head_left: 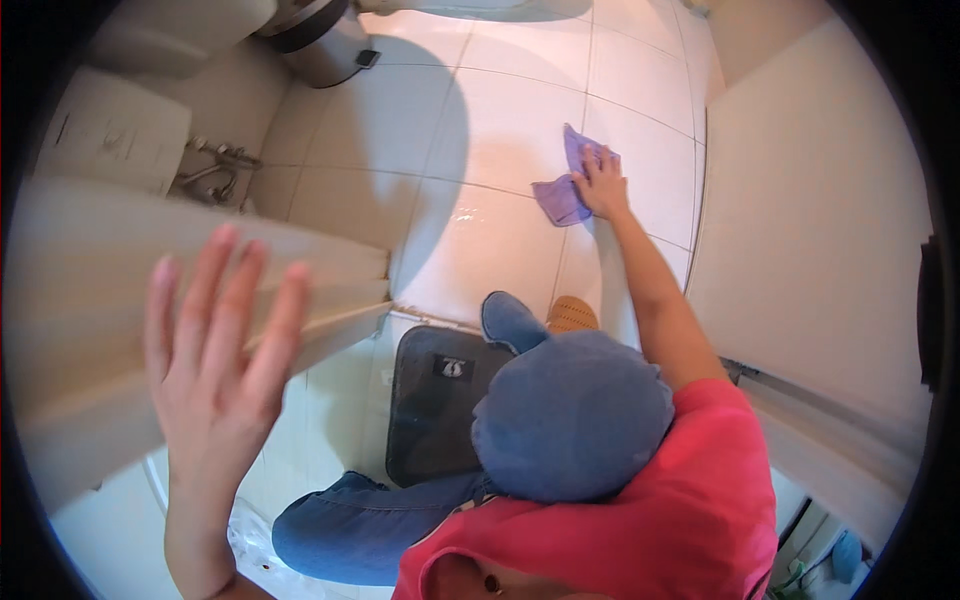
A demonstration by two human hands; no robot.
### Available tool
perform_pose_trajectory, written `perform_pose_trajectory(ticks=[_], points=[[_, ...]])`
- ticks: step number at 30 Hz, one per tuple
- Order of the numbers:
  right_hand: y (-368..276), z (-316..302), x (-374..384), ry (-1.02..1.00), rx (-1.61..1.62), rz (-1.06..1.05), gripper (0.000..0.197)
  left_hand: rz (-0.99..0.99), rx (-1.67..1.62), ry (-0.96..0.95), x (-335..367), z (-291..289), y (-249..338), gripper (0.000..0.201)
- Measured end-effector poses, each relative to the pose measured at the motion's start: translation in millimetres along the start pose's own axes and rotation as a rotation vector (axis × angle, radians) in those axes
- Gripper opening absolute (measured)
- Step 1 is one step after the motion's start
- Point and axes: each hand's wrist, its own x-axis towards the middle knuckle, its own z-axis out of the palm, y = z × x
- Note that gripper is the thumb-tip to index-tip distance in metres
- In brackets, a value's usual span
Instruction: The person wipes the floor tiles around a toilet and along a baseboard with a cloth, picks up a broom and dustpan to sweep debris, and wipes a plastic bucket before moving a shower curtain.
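Observation:
On the pale tiled floor [500, 110], my right hand [603, 188] presses down on a purple cloth [563, 201]. The cloth is bunched under the fingers, with one corner sticking out above and a wider fold toward the lower left. My right arm reaches forward, almost straight. At the left, my left hand [215, 350] is raised with its fingers spread and nothing in it. It is slightly blurred and appears in front of a cream panel [90, 300]; whether it touches the panel I cannot tell.
My bent knees, in blue jeans [575, 415], fill the lower middle. Beside them lies a dark flat square [430, 410]. A tan slipper [572, 314] shows ahead. A metal bin [325, 45] stands far left, near pipe fittings [215, 165]. A pale panel [810, 210] borders the right.

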Motion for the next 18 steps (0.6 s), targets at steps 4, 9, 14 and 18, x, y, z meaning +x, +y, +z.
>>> perform_pose_trajectory(ticks=[4, 9, 14, 18], points=[[-67, 33, 11, 0.097, 0.03, 0.046, 0.075, -0.266, 0.227, -0.301, 31, 19, -6, 0.046], [-100, 44, -46, 0.001, 0.21, -0.594, 0.05, -0.301, 0.277, -0.481, 54, 56, -23, 0.05], [41, 3, -93, -0.115, 0.317, 0.056, 0.054, -0.329, 0.421, -0.693, 41, 52, -30, 0.043], [157, -7, -36, 0.245, -0.159, 0.409, 0.054, -0.391, 0.41, -0.874, 84, 54, -16, 0.04]])
